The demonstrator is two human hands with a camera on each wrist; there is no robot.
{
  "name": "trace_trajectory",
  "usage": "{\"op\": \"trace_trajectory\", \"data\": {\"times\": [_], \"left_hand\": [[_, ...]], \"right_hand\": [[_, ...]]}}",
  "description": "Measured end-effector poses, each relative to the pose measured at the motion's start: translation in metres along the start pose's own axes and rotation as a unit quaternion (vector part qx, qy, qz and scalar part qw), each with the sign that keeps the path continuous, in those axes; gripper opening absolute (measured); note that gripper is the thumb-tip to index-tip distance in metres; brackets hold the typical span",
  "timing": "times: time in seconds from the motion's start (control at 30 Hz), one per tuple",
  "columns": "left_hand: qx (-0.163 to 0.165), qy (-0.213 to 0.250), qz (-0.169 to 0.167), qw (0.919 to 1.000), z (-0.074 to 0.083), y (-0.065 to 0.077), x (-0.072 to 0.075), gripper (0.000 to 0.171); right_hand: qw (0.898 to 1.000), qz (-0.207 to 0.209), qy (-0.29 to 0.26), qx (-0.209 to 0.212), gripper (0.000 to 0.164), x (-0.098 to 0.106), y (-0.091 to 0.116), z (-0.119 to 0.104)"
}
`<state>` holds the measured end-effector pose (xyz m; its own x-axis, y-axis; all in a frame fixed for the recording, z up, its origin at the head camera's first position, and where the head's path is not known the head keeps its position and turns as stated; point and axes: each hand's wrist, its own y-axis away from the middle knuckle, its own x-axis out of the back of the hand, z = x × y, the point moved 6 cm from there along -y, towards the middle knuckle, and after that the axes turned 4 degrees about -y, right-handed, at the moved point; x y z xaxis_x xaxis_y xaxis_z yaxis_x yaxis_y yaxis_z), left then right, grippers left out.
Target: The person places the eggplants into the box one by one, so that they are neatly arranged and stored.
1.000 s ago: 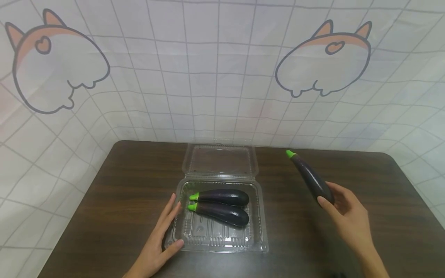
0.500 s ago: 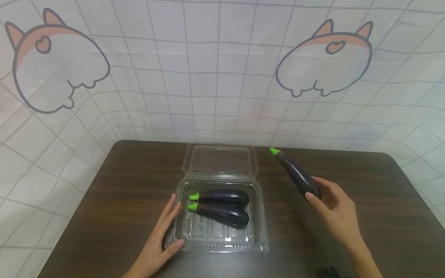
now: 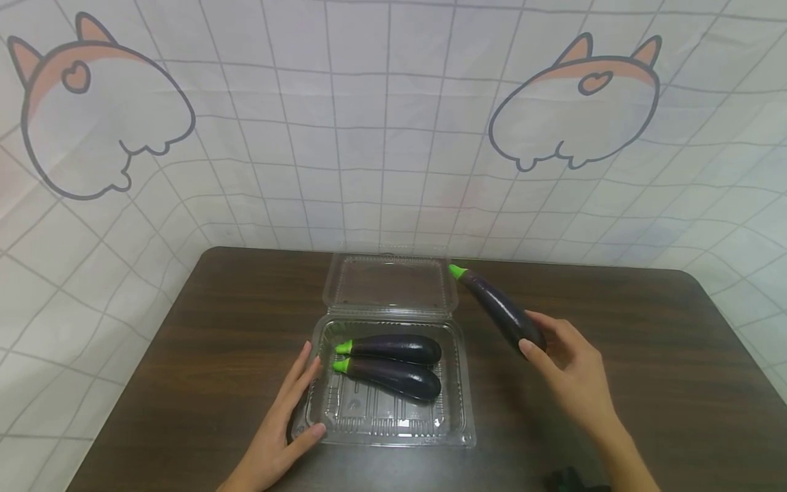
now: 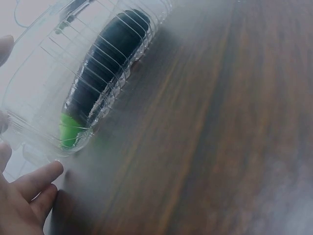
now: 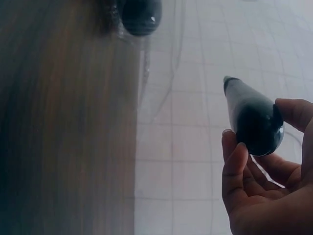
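My right hand (image 3: 574, 372) holds an eggplant (image 3: 501, 307) by its thick end, thumb on the near side and fingers on the far side. Its green stem points up and left, overlapping the right edge of the lid in the head view. In the right wrist view the eggplant (image 5: 257, 120) shows its rounded dark end. A clear plastic clamshell box (image 3: 458, 410) stands with its lid laid back. Inside, a far eggplant (image 3: 399, 348) and a near eggplant (image 3: 393, 379) lie side by side, stems left. My left hand (image 3: 277, 427) rests at the box's left edge, fingers extended.
The transparent lid (image 3: 390, 283) lies behind the box on the dark wooden table (image 3: 246, 314). A white gridded cloth (image 3: 356, 137) with cartoon prints hangs behind and at both sides. A small black object (image 3: 568, 480) shows at the bottom edge by the right forearm.
My right hand has carried its eggplant leftward, closer to the box. The left hand, the box and the two eggplants in it have stayed put.
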<state>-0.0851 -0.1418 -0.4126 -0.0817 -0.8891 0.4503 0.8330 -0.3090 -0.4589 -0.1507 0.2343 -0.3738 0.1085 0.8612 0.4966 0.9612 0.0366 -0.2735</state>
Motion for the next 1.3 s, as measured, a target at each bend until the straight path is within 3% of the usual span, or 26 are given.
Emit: {"op": "trace_trajectory", "data": {"times": [0.73, 1.03, 1.17, 1.3], "left_hand": [[-0.020, -0.006, 0.006, 0.9998, 0.000, -0.001, 0.000, 0.079], [-0.019, -0.014, 0.006, 0.9997, -0.019, 0.007, -0.004, 0.080], [-0.016, -0.007, 0.004, 0.9998, -0.011, 0.004, -0.003, 0.079], [-0.011, -0.001, 0.002, 0.9999, -0.002, 0.000, -0.001, 0.079]], "right_hand": [[0.996, -0.028, -0.050, 0.067, 0.048, -0.039, -0.001, -0.022], [0.993, -0.045, -0.056, 0.096, 0.043, -0.051, 0.002, -0.041], [0.990, -0.054, -0.056, 0.121, 0.042, -0.056, 0.004, -0.054], [0.987, -0.073, -0.057, 0.129, 0.044, -0.065, 0.006, -0.050]]}}
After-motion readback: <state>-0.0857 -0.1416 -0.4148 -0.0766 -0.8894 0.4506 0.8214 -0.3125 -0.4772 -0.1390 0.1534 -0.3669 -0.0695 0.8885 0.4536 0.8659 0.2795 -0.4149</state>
